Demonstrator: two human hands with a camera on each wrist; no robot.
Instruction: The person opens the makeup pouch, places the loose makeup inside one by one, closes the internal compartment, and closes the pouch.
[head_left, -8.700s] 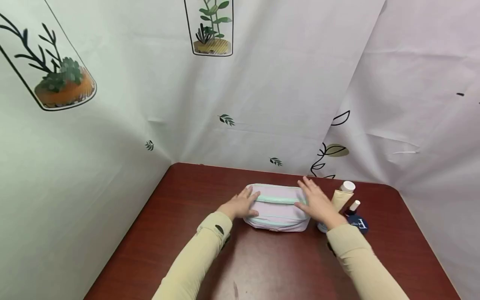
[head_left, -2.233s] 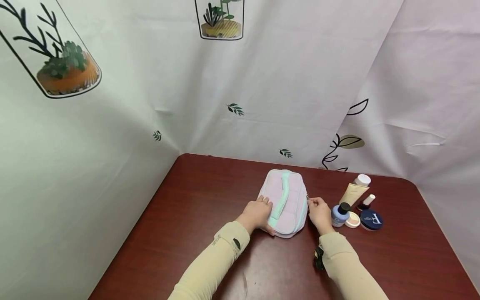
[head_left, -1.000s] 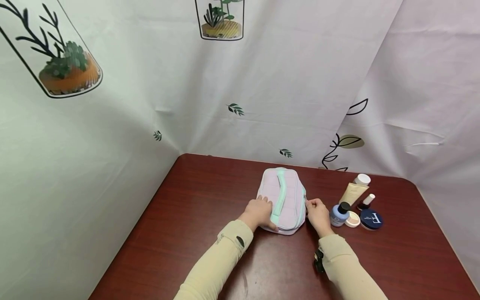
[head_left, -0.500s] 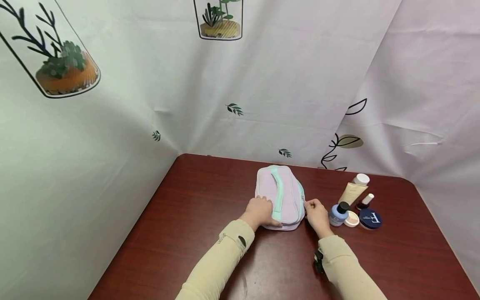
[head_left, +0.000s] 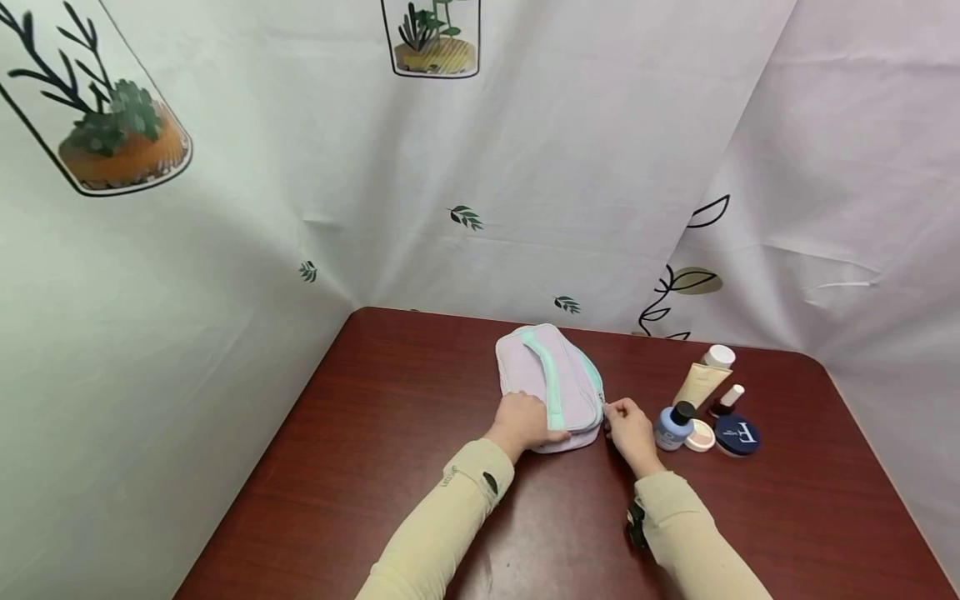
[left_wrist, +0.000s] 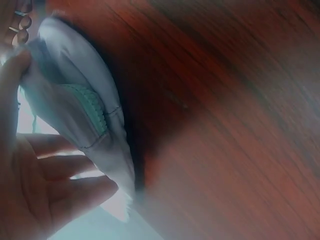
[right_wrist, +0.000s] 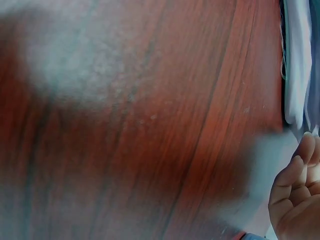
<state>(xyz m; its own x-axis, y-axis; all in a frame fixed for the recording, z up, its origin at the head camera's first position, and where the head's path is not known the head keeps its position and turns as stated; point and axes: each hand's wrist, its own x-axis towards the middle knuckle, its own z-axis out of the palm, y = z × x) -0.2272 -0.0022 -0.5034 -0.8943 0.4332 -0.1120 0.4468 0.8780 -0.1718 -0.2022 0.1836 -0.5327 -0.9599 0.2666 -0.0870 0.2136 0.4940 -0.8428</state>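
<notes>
One bag (head_left: pixel 572 379) on the surface (head_left: pixel 360 467), near the far edge, left of the blue bottle (head_left: pixel 670 433) and tube (head_left: pixel 699 385); left grip (head_left: pixel 519 419) clasps its near end between thumb and fingers, seemingly to steady it against tugging; right grip (head_left: pixel 628 429) pinches at the zip (head_left: pixel 601 396) on its right side, probably the pull, though fingertips hide that; bag lilac, soft, creased, slightly tilted; mint handle (head_left: pixel 550 375), mint zip trim.
</notes>
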